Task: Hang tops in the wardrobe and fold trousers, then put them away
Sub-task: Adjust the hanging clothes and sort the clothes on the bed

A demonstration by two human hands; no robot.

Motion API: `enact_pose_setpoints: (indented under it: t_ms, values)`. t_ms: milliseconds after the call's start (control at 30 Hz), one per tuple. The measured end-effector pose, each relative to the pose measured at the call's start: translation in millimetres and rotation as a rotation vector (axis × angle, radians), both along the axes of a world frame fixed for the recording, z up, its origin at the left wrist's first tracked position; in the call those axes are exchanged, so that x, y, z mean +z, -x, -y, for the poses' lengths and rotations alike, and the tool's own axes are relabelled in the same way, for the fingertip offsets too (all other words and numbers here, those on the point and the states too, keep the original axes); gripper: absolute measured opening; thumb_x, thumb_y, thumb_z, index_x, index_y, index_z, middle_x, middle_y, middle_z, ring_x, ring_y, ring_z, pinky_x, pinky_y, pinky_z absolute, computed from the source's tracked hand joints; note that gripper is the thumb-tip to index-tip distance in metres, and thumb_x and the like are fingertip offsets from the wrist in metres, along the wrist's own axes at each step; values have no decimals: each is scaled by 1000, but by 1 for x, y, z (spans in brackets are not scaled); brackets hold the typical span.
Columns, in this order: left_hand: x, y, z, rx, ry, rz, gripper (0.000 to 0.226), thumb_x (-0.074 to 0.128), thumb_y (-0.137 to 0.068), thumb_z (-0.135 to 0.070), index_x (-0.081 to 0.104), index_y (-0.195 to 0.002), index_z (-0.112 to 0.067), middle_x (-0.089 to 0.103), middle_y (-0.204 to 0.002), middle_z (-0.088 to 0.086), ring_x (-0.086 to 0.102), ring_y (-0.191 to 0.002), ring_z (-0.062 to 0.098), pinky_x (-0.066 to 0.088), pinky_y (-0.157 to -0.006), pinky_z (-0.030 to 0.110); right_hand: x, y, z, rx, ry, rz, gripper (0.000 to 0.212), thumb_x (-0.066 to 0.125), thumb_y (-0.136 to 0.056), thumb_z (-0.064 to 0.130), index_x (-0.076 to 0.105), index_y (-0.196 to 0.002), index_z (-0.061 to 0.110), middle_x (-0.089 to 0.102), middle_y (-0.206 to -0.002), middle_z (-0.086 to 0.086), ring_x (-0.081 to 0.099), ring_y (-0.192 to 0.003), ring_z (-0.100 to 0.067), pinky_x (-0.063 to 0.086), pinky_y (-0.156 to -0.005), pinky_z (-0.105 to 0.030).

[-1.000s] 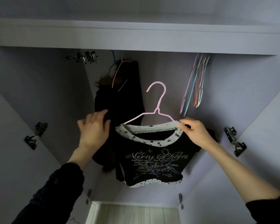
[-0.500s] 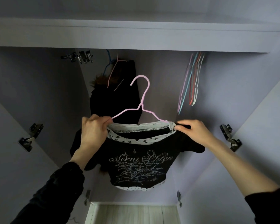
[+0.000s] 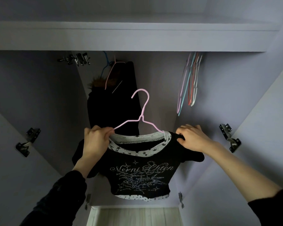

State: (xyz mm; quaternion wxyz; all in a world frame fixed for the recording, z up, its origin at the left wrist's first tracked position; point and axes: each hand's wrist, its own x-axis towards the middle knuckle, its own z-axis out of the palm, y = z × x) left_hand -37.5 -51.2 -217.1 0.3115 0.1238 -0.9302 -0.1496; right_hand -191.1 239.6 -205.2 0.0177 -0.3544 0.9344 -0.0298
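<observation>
Black printed top on pink hanger, held up inside open wardrobe, not yet hung.

Left hand pinches the pink hanger at its left arm; right hand grips the black top at its shoulder. Above the top: 1 dark garment already hung, spare hangers waiting. No trousers in view.

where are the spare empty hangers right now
In the head view the empty hangers hang bunched at the upper right of the wardrobe, above the right hand and right of the pink hanger carrying the black top.
</observation>
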Motion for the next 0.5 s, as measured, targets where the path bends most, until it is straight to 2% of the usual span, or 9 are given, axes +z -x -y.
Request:
enact_pose_setpoints:
  t_ms: [133, 200, 267, 333, 367, 433, 500]
  values:
    - [2, 1, -12, -81, 30, -32, 13, 69, -79, 4, 75, -79, -7, 65, -60, 2, 57, -61, 28, 16, -68, 26, 13, -8, 5, 60, 349, 168, 28, 61, -87, 23, 61, -116, 24, 53, -99, 13, 49, -98, -8, 38, -89, -31]
    - [6, 5, -20, -109, 39, -52, 12, 69, -78, 4, 75, -79, -7, 64, -59, 2, 57, -60, 27, 17, -66, 28, 20, -16, 18, 102, 424, 224, 23, 62, -89, 26, 66, -112, 21, 58, -89, 10, 51, -80, -6, 41, -79, -26]
    - [10, 8, -26, -130, 72, -63, 11, 66, -76, 0, 75, -77, -7, 64, -58, 1, 58, -59, 26, 20, -66, 31, 24, -24, 32, 77, 515, 305, 16, 61, -90, 26, 69, -102, 20, 60, -72, 11, 49, -61, -9, 41, -66, -27]
    - [11, 8, -29, -130, 90, -49, 11, 67, -75, -1, 75, -77, -8, 64, -58, 0, 58, -59, 26, 25, -70, 32, 30, -29, 41, 30, 618, 413, 12, 60, -91, 24, 70, -98, 21, 64, -70, 13, 56, -58, -10, 45, -63, -23]
    - [11, 8, -29, -120, 80, -31, 12, 69, -75, 1, 75, -78, -9, 65, -60, 0, 59, -61, 27, 27, -71, 33, 33, -29, 44, 19, 644, 464, 11, 60, -91, 22, 71, -95, 21, 66, -71, 12, 59, -59, -3, 45, -63, -17]
    - [9, 7, -29, -97, 44, 4, 12, 71, -78, -1, 76, -83, -11, 68, -66, -1, 60, -68, 28, 23, -72, 33, 40, -28, 47, 10, 617, 528, 12, 62, -90, 21, 72, -94, 16, 66, -73, 7, 59, -60, 3, 44, -61, -11]
    - [8, 7, -30, -75, 23, 39, 11, 68, -84, -8, 76, -88, -15, 72, -77, -3, 61, -78, 27, 16, -70, 30, 46, -28, 48, -7, 555, 590, 15, 62, -89, 19, 73, -96, 11, 67, -75, 3, 60, -62, -1, 46, -62, -12]
